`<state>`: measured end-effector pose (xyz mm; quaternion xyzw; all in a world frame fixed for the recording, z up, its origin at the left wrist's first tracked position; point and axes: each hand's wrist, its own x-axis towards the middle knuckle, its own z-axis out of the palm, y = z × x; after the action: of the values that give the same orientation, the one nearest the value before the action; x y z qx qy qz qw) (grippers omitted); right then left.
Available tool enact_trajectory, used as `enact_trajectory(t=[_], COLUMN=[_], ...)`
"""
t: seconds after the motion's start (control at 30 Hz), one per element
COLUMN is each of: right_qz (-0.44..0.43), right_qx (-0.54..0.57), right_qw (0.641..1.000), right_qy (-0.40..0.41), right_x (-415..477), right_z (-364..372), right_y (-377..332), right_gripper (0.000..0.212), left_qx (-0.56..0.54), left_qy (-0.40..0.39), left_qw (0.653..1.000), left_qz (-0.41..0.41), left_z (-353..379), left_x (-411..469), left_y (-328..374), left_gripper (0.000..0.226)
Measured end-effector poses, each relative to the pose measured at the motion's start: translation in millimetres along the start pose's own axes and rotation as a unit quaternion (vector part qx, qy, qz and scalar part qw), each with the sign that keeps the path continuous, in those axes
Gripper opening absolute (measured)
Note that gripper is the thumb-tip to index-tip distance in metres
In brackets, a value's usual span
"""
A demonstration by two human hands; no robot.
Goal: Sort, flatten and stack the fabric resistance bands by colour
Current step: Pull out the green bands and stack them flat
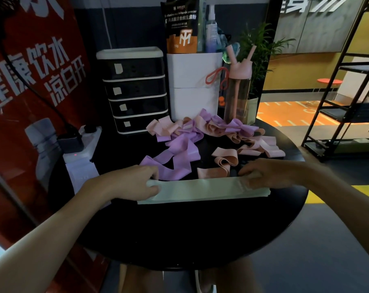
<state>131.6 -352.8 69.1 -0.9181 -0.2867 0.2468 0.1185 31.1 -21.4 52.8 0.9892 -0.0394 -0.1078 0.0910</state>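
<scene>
Left hand (135, 185) pinches one end of the pale green band (196, 190), right hand (270, 175) grips the other (stretched flat between them); purple bands (175, 159) lie just beyond the left knuckles

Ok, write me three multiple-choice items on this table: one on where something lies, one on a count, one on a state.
1. Where do the green bands lie relative to the purple bands and pink bands?
A. In front of them, nearer the person.
B. Behind them.
C. On top of them.

2. How many drawers has the drawer unit?
A. Two.
B. Four.
C. Six.

3. How do the purple bands lie?
A. Flat in a neat stack.
B. Loose and crumpled.
C. Rolled into tight coils.

Answers:
1 A: they lie flat at the near side of the table.
2 B: four dark fronts show, each with a pale label.
3 B: they curl and twist in a heap.
</scene>
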Motion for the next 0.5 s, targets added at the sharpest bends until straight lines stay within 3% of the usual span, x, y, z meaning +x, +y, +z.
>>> enact_trajectory(t=[0.13,0.23,0.33,0.43,0.5], right_qz=[0.015,0.028,0.026,-0.002,-0.032], right_qx=[0.012,0.001,-0.006,-0.015,-0.033], right_qw=[0.999,0.998,0.999,1.0,0.999], right_qy=[-0.035,-0.05,-0.046,-0.024,0.014], right_x=[5.4,8.7,5.0,-3.7,-11.0], right_z=[-7.9,-10.1,-10.5,-4.3,6.6], right_y=[5.2,4.3,2.9,10.6,18.7], right_gripper=[0.025,0.026,0.024,0.018,0.014], left_qx=[-0.009,-0.03,-0.044,-0.073,-0.09], left_qy=[-0.022,-0.023,-0.027,0.015,0.053], left_qw=[1.0,0.999,0.999,0.997,0.993], left_qz=[-0.007,-0.005,0.016,0.028,0.053], left_z=[-3.3,-5.1,-2.0,1.7,6.0], left_x=[1.6,-0.8,-2.3,-4.8,-11.5], left_y=[-2.4,-6.9,-10.0,-11.5,-9.8], left_gripper=[0.021,0.046,0.027,0.028,0.014])
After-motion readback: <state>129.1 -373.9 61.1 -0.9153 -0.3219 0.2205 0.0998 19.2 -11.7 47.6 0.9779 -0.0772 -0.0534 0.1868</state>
